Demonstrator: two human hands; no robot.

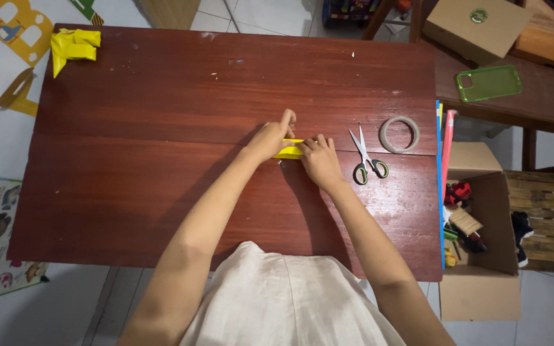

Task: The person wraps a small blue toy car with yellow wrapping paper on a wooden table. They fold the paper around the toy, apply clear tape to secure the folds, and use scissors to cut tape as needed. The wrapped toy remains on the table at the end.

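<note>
A small folded yellow paper (289, 151) lies near the middle of the dark red wooden table (149, 192). My left hand (272, 136) presses on its left end, with the index finger stretched forward past it. My right hand (318, 160) rests on its right end with the fingers curled down on the paper. Most of the paper is hidden under both hands. Scissors (367, 157) with green-grey handles lie just right of my right hand, blades apart.
A roll of tape (399, 134) sits right of the scissors. A crumpled yellow paper (72, 46) lies at the table's far left corner. Coloured sheets (444, 147) hang off the right edge above an open cardboard box (482, 288) of toys. A green phone case (488, 82) lies on a second table.
</note>
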